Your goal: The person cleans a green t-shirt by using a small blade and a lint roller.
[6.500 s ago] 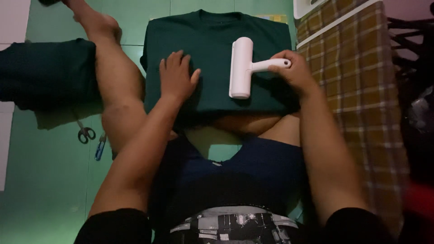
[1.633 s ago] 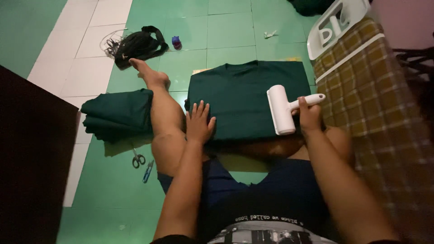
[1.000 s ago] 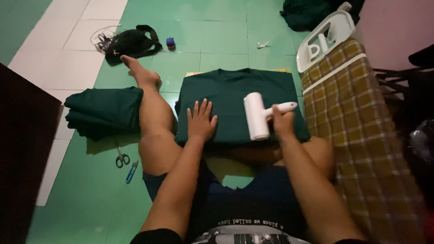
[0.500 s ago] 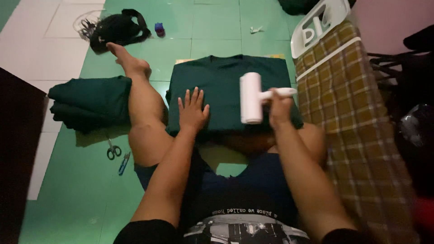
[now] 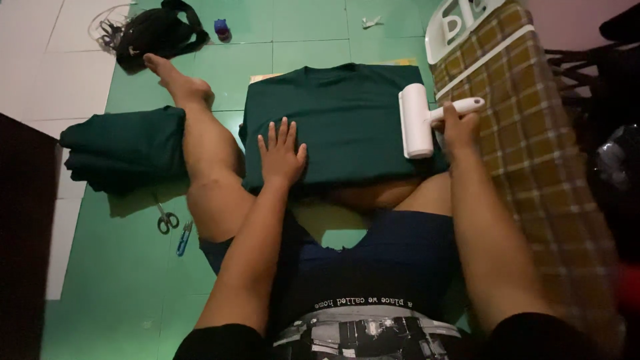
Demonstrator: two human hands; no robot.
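Fingers of the right hand (image 5: pixel 460 128) wrap the white plastic lint roller (image 5: pixel 416 121) at the folded dark green shirt's (image 5: pixel 340 120) right edge; left hand (image 5: pixel 281 155) lies flat, spread, pinning it. Fabric could bunch if that palm lifts.

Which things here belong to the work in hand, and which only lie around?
In use:
right hand gripping the white lint roller
left hand flat on the folded green shirt

Lying about:
green cloth pile
scissors
blue clipper
black bag
plaid ironing board
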